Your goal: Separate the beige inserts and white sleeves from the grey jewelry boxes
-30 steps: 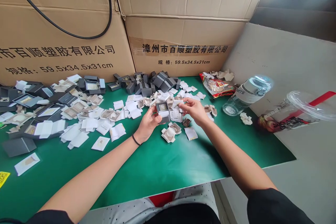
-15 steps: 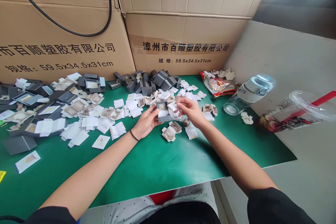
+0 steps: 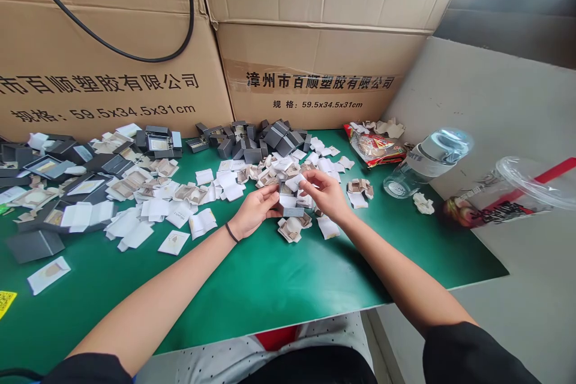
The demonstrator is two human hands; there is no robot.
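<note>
My left hand [image 3: 256,211], with a dark band at its wrist, is closed on the left side of a small grey box [image 3: 291,212], which is held up over the pile. Between the thumb and fingers of my right hand [image 3: 330,197] is a small white card [image 3: 294,182]. The card is at the top of the box and partly covers its inside; whether it touches the box I cannot tell. Just below the box lie crumpled cardboard inserts [image 3: 290,230], and a white slip [image 3: 328,227] lies under my right hand.
Dark grey boxes [image 3: 283,137] are heaped at the back, and more boxes, inserts and white cards [image 3: 135,228] cover the left of the green table [image 3: 252,294]. To the right stand a clear bottle [image 3: 407,171], a red snack bag [image 3: 375,150] and a plastic cup [image 3: 508,192]. Cartons [image 3: 315,48] wall the back.
My right hand has moved slightly left, bringing the white card over the top of the box. My left hand and the box have shifted a little to the right and down.
</note>
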